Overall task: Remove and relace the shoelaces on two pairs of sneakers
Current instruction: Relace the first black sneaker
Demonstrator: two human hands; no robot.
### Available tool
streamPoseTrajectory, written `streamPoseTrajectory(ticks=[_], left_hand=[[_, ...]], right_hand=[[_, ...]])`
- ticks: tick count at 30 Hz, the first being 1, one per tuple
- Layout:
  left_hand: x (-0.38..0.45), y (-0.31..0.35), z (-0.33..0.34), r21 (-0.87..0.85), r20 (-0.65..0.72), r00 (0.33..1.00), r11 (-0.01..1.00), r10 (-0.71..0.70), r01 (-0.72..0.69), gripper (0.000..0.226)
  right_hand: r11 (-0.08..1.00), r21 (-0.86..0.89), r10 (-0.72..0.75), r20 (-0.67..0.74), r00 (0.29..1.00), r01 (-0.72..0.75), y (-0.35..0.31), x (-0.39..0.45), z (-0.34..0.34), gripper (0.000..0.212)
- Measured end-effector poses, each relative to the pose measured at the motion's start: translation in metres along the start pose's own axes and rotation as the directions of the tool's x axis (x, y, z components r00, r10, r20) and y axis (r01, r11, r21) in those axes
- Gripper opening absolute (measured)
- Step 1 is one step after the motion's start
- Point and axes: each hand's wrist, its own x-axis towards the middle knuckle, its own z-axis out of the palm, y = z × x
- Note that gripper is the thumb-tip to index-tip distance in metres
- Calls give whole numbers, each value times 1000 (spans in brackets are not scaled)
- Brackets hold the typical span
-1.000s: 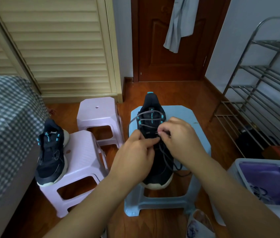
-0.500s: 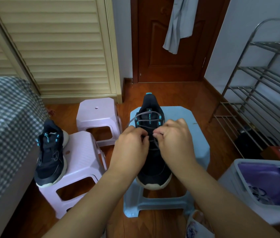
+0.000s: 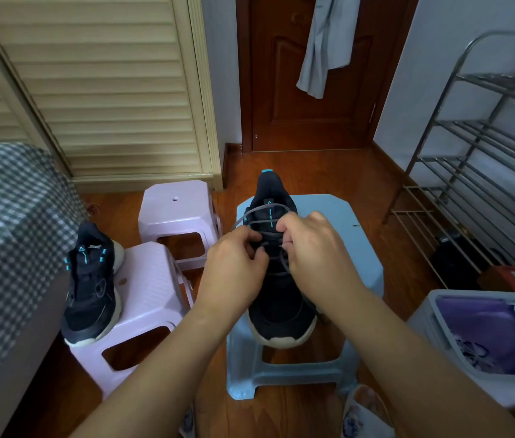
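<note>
A black sneaker (image 3: 281, 308) with teal accents stands on a light blue stool (image 3: 357, 248), toe toward me. Its grey shoelace (image 3: 259, 214) loops loosely across the upper eyelets. My left hand (image 3: 234, 267) pinches the lace on the shoe's left side, and my right hand (image 3: 316, 248) pinches it on the right, both over the tongue. The lace ends are hidden under my fingers. A second black sneaker (image 3: 91, 289) sits on a pink stool (image 3: 148, 289) to the left.
Another pink stool (image 3: 177, 207) stands behind the first. A checked bed cover (image 3: 6, 216) fills the left side. A metal shoe rack (image 3: 483, 172) lines the right wall, and a grey bin (image 3: 483, 339) with a purple liner sits at the lower right. A brown door (image 3: 309, 77) is ahead.
Both hands have moved up the shoe toward the upper eyelets, still pinching the lace. The shoe and stools have stayed in place.
</note>
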Motion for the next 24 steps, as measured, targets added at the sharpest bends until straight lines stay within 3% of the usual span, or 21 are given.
streamPoseTrajectory(ticks=[7,12,16,21,24], left_hand=[[3,-7,0,-80,54,998,997,-14,18,20],[6,-8,-4,-124,136,991,992,-22,39,19],[12,-6,-2,126,88,993,988,74,-85,14],[23,3,-4,244,89,989,961,115,-133,4],[18,5,-1,314,80,955,902,284,-295,5]], right_hand=[[997,70,-46,71,996,41,-3,5,0,34],[987,159,12,-10,1000,-10,4,1,3,24],[968,227,121,-62,991,-105,10,-1,8,27],[951,268,173,-47,984,-154,8,-3,9,38],[960,239,157,-18,987,-149,12,-2,6,33]])
